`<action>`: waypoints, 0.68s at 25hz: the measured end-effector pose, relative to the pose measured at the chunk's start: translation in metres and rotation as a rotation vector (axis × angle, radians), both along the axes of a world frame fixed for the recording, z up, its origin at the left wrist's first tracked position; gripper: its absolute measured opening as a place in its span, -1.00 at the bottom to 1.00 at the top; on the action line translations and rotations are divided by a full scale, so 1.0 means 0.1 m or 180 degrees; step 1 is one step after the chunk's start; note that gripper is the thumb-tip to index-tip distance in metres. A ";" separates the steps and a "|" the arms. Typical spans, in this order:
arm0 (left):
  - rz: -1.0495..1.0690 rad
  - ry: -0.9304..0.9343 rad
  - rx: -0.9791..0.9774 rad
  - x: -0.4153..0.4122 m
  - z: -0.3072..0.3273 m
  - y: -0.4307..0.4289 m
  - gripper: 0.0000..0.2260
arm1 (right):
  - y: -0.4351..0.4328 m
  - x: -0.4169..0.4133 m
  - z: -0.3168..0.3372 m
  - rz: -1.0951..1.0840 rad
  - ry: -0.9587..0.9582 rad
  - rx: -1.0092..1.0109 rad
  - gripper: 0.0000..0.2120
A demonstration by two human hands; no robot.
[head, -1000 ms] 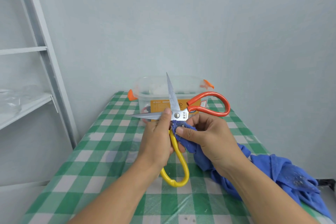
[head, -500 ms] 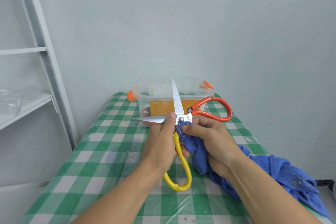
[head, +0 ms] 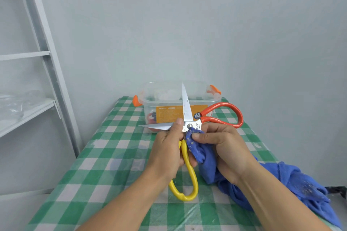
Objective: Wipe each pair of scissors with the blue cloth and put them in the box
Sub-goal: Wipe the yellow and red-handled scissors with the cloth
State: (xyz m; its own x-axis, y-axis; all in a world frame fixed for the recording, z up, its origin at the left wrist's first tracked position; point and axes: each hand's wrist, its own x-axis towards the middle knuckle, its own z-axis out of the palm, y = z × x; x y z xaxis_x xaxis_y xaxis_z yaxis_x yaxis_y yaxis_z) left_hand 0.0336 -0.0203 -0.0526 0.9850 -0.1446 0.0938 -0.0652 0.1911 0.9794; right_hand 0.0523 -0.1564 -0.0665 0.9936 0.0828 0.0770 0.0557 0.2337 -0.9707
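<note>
Both forearms bare, angled up from 7 and 5 o'clock, hands touching mid-frame. Left hand (head: pixel 168 154): back up, fingers wrapped round the yellow handle of the scissors (head: pixel 187 110), thumb pointing to 12 beside the pivot. Right hand (head: pixel 224 148), at its 3 o'clock: fingers curled, thumb pinching the blue cloth (head: pixel 203 157) at the pivot.

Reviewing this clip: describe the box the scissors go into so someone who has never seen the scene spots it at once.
Start from the green-and-white checked table; at its far end, by the wall, stands the box, behind the open scissors. It is the table's only container: see-through plastic, with orange clips at its ends and an orange label on its front.
</note>
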 end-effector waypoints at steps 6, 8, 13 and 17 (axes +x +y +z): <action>0.0193 -0.0031 0.0093 0.15 -0.06 0.06 -0.50 | 0.00 0.01 -0.01 -0.0321 -0.0163 -0.0069 -0.76; 0.0261 0.0019 0.0037 0.20 -0.11 0.09 -0.59 | 0.00 0.01 0.00 -0.0408 -0.0212 -0.0015 -0.86; 0.0172 0.0113 -0.0231 0.18 -0.10 0.06 -0.69 | 0.01 -0.01 0.00 -0.0401 -0.0236 0.0025 -0.86; 0.0333 -0.0551 -0.0122 0.19 -0.14 0.00 -0.76 | 0.06 0.00 -0.01 -0.0250 -0.0041 0.0295 -0.66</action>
State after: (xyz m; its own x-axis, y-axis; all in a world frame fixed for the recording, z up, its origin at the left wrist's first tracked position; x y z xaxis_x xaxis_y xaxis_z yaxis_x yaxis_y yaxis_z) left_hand 0.0521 -0.0199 -0.0667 0.9632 -0.0354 0.2664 -0.2534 0.2113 0.9440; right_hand 0.0524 -0.1501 -0.0676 0.9956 -0.0033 0.0934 0.0896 0.3168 -0.9442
